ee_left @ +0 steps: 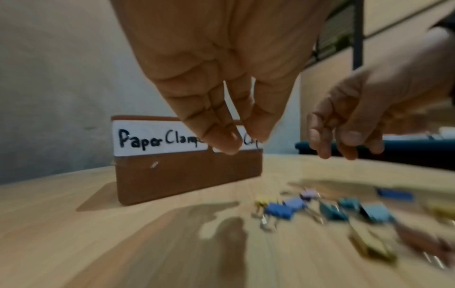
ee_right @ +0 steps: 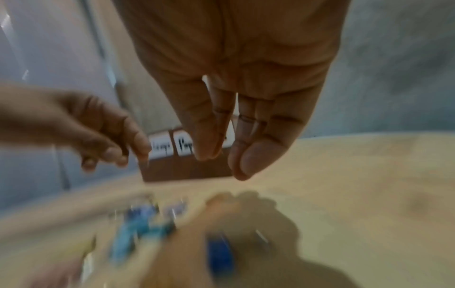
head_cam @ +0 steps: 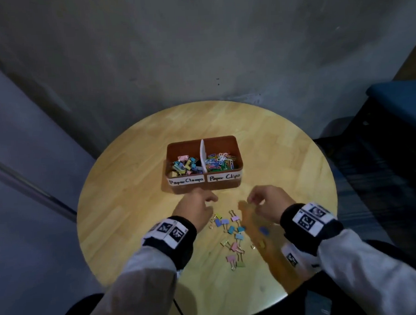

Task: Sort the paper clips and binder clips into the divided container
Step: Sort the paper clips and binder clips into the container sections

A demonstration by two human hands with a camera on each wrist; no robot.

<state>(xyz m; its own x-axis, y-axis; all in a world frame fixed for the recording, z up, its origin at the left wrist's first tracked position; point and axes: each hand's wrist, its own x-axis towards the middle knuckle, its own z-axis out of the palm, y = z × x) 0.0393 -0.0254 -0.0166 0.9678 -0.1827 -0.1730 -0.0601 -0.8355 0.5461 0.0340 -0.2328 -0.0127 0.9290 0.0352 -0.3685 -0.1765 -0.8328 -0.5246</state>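
Observation:
A brown divided container stands at the middle of the round table. Its left compartment, labelled "Paper Clamps", holds coloured binder clips. The right one, labelled "Paper Clips", holds paper clips. Several loose binder clips lie scattered nearer me, between my wrists. My left hand hovers just in front of the container, fingers pointing down and holding nothing. My right hand hovers above the pile's right side, fingers straight and empty. The wrist views are blurred.
The light wooden table is small, and its edge curves close on every side. A grey wall stands behind it. A dark blue piece of furniture sits to the right, beyond the table.

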